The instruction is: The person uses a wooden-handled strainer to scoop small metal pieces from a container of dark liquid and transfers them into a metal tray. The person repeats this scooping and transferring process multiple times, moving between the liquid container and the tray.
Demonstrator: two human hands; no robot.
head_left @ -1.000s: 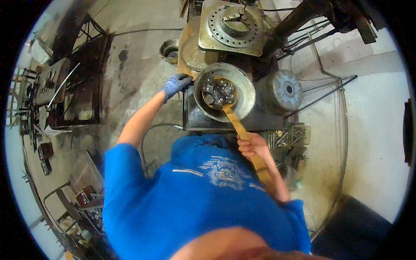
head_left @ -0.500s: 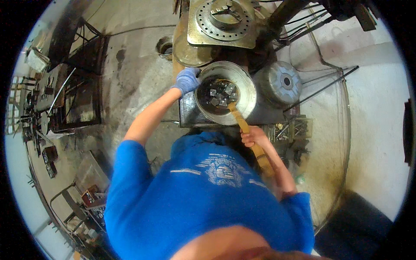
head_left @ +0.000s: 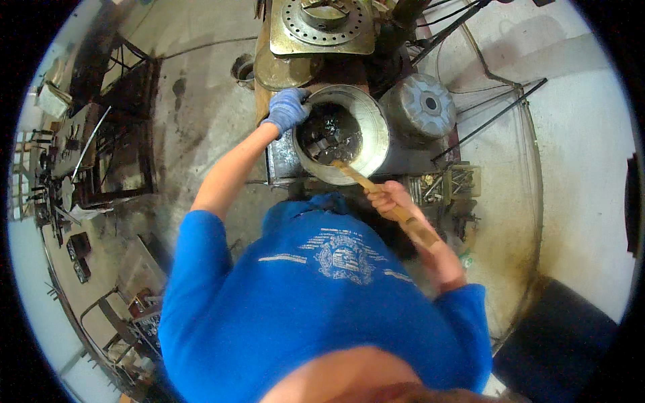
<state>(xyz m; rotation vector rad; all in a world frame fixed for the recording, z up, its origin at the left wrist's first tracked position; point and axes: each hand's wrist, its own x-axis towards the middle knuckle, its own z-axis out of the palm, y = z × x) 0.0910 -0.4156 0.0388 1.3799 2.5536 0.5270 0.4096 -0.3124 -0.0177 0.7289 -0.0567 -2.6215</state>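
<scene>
Wooden stick clamped in closed right hand, tip angled past fingers into metal bowl to reach contents. Gloved left hand curled over near rim (steadying it, likely), fingers shut on edge.

Two hands are at work: one left hand in a blue glove, on the rim of a metal drum, and one bare right hand, closed around a stick. There is one open metal drum and one wooden stick reaching into it. Beside the drum stands one ribbed metal cylinder. Above lies one square plate carrying one round, holed disc. One blue shirt fills the foreground. Two thin dark rods lean at the right. The dark pieces inside the drum are too blurred to count.
</scene>
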